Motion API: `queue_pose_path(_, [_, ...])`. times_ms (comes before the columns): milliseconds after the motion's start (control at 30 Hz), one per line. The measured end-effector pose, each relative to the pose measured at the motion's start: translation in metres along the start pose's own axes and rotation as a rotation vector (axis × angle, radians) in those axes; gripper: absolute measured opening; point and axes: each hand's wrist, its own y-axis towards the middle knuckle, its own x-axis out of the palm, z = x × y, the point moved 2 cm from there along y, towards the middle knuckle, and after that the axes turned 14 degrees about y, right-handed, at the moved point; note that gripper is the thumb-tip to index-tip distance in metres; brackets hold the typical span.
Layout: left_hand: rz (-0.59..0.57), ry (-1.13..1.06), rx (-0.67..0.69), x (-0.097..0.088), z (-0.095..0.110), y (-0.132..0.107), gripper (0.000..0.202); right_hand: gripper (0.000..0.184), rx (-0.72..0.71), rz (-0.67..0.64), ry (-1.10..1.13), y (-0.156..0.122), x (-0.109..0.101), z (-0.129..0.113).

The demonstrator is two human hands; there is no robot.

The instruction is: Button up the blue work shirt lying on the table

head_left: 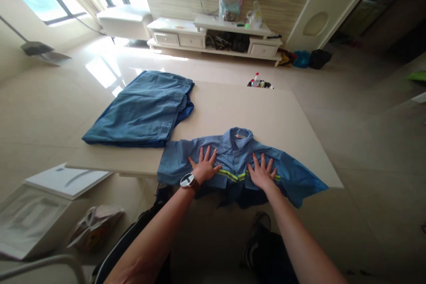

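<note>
Left hand (203, 167): flat, fingers spread, palm pressed on the left chest of the light blue short-sleeved work shirt with a yellow-green reflective stripe (233, 159); no closed grip. Silver wristwatch (187, 180) on that wrist.
Right hand (262, 172): likewise flat and splayed, pressed on the right chest over the stripe; open grip, nothing clasped.
Shirt position: at the near edge of the pale beige counter (266, 115), front side up, between the two hands.
Shirt direction: collar pointing away from the person, hem toward the person; long axis as spread running left to right, sleeve to sleeve.
Hidden or unclear: lower part of the shirt hanging over the counter edge, hem in shadow and hard to make out; stripe partly covered by the right hand; small label inside the collar unreadable.
Nearby cloth: folded stack of darker blue garments (143, 111) on the far left of the counter, well apart from the hands, partly overhanging the left edge.
Beyond: white low TV cabinet (213, 37) against the wall.
</note>
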Motion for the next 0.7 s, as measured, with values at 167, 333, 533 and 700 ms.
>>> queue_pose_path(167, [0.044,0.016,0.024,-0.040,0.004,0.079,0.084,0.065,-0.089,0.107,-0.041,0.081,-0.021,-0.013])
queue_pose_path(333, [0.139,0.028,0.030,-0.083,0.005,0.189,0.080,0.063,-0.169,0.293,-0.032,0.186,-0.049,-0.041])
queue_pose_path(533, [0.344,0.057,0.036,-0.131,-0.012,0.289,0.069,0.058,-0.302,0.392,0.111,0.308,-0.078,-0.086])
queue_pose_path(700, [0.532,0.179,0.038,-0.183,-0.033,0.344,0.072,0.049,-0.463,0.518,0.236,0.383,-0.125,-0.127])
